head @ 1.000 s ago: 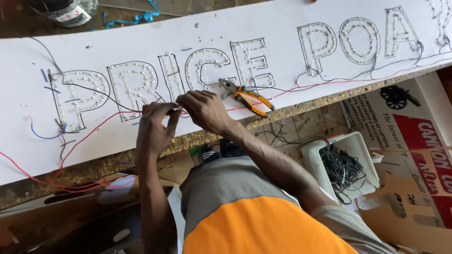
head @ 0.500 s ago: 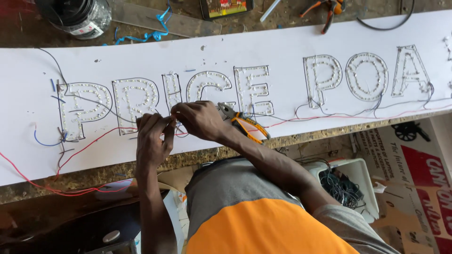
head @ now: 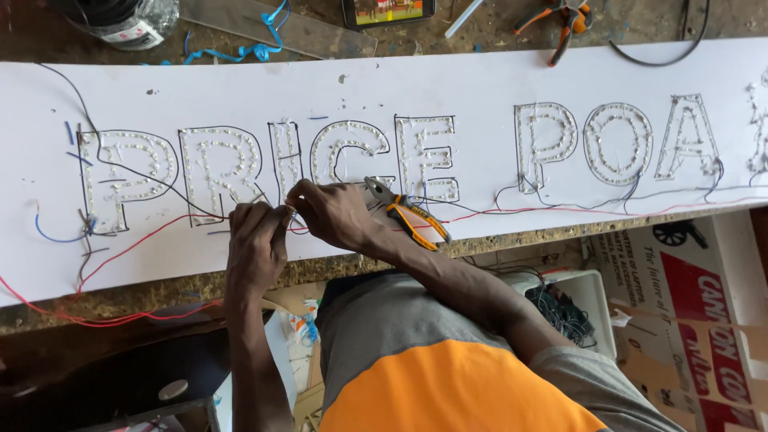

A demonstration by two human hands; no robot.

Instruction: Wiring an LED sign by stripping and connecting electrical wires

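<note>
Both hands are sitting lower on the white sign board (head: 480, 80) than a second ago. Left hand (head: 256, 244) and right hand (head: 332, 212) are pinching a thin wire (head: 290, 210), fingers curled nearly closed. Pliers (head: 408, 214) are lying just beside the right wrist. White bin (head: 596, 296) below is holding tangled wires (head: 560, 314).

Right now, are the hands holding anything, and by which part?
Both hands, left hand and right hand, pinch thin wire at its ends between the fingertips; pliers lie unheld.
</note>
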